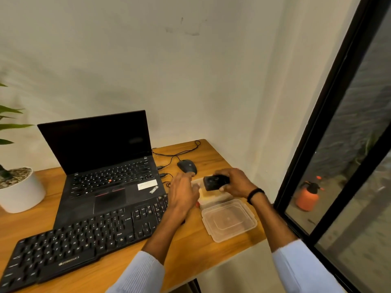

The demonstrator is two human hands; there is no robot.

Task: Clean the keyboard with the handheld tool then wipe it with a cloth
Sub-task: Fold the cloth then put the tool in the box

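Tool (214,182) held over box (211,201).
Right hand (237,181) grips it, left hand (183,192) lies open; a loose hold could drop it.

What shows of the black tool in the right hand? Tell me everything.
The handheld tool is small, black and blocky; blur hides its parts. The right hand grips it, fingers curled round it, holding it over the open clear container on the desk. The left hand is near, not touching it.
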